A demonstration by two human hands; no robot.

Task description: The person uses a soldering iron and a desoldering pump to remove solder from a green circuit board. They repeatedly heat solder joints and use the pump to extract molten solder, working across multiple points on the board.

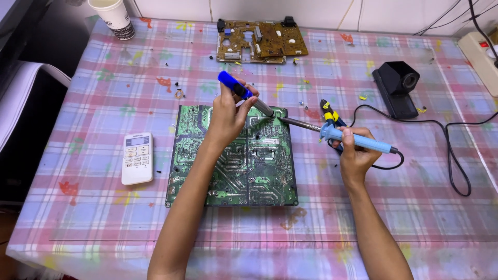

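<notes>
Now the left hand point(226, 115) is closed around a blue desoldering pump point(244, 93), and its grey tip points down to the upper right part of a green circuit board point(233, 161), which lies flat in the middle of the frame on the surface point(93, 207) covered with a checked cloth. The right hand point(355, 155) is closed around the light blue handle of a soldering iron point(342, 135); its metal tip reaches to the left and meets the board just beside the pump tip. A black cable point(456, 155) goes from the iron to the right side of the frame. Just behind the right hand lie small pliers point(329, 111) with blue and yellow handles. A white remote control point(137, 158) lies to the left of the board, near it but apart. In the upper middle lies a brown circuit board point(262, 41), in the upper left stands a paper cup point(114, 18), and in the upper right sits a black box-shaped device point(398, 85).
</notes>
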